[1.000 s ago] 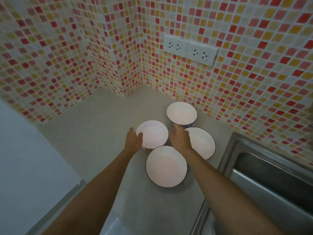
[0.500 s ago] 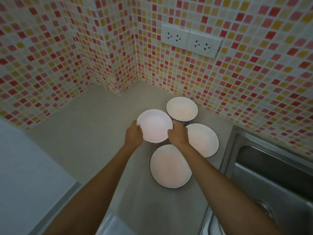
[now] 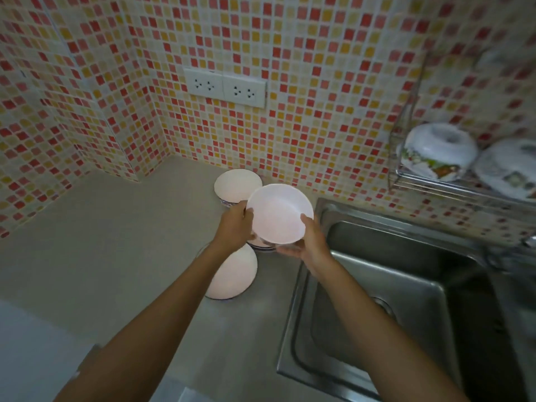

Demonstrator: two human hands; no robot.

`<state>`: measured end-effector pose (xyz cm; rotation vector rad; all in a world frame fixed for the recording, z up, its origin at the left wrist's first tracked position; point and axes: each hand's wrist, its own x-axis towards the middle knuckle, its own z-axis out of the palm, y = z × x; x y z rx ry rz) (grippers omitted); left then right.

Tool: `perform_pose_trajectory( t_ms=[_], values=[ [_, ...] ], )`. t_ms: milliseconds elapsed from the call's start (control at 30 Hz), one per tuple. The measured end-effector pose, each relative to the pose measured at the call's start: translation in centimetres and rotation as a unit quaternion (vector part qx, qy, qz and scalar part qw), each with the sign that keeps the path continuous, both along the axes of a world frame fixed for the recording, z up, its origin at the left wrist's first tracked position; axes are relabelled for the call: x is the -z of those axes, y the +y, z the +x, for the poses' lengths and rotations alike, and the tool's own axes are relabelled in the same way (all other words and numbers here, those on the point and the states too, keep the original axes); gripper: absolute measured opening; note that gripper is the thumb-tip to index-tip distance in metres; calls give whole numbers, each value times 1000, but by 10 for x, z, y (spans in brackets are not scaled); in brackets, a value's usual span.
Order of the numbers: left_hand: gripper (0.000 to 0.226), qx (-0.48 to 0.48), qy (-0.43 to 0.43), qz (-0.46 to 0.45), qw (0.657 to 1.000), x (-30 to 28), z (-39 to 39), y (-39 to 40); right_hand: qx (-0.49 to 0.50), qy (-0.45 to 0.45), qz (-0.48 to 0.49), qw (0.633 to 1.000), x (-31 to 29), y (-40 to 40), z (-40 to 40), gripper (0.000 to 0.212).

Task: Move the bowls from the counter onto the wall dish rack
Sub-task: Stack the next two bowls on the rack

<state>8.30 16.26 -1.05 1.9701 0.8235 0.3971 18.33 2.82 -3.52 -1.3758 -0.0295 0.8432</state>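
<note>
Both hands hold a plain white bowl [image 3: 278,213] in the air above the counter, near the sink's left edge. My left hand [image 3: 235,227] grips its left rim and my right hand [image 3: 311,242] cups its right underside. Three more white bowls stay on the grey counter [image 3: 101,242]: one by the wall [image 3: 233,184], one near me [image 3: 235,275] partly under my left arm, and one [image 3: 261,244] mostly hidden under the lifted bowl. The wire wall dish rack [image 3: 429,181] hangs at the right, above the sink.
Two patterned bowls [image 3: 438,149] [image 3: 507,169] lie upside down in the rack. A steel sink [image 3: 406,285] fills the lower right, with a tap [image 3: 530,242] at its far edge. A double socket [image 3: 224,87] sits on the tiled wall.
Both hands took hold of the left bowl, lifted it off the counter and carried it rightwards toward the sink. My view has swung right, bringing the rack into sight.
</note>
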Motion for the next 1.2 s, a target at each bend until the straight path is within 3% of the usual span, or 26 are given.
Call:
perform_pose_trajectory(
  t_ms=[133, 233, 367, 533, 667, 800, 900, 1000, 1200],
  values=[
    [39, 85, 4, -32, 996, 20, 26, -79, 47, -5, -23, 999, 7, -94, 19, 44],
    [40, 90, -7, -57, 994, 39, 33, -127, 72, -13, -39, 997, 19, -150, 28, 35],
    [40, 176, 29, 2, 984, 77, 25, -204, 122, -4, -98, 988, 35, -233, 37, 33],
    [96, 320, 195, 165, 912, 150, -1, -240, 161, 36, -139, 976, 70, -302, 35, 46],
    [90, 328, 233, 220, 889, 177, -15, -259, 183, 61, -159, 968, 98, -334, 31, 51],
    [85, 299, 235, 260, 887, 184, -20, -263, 187, 44, -163, 968, 117, -348, 27, 55],
    [94, 295, 254, 281, 877, 181, -20, -266, 187, 19, -178, 966, 128, -353, 25, 56],
    [100, 291, 267, 283, 874, 184, -25, -267, 182, -22, -197, 963, 134, -353, 25, 63],
    [80, 293, 270, 294, 869, 186, -25, -266, 151, -172, -305, 924, 140, -352, 19, 97]
  ],
)
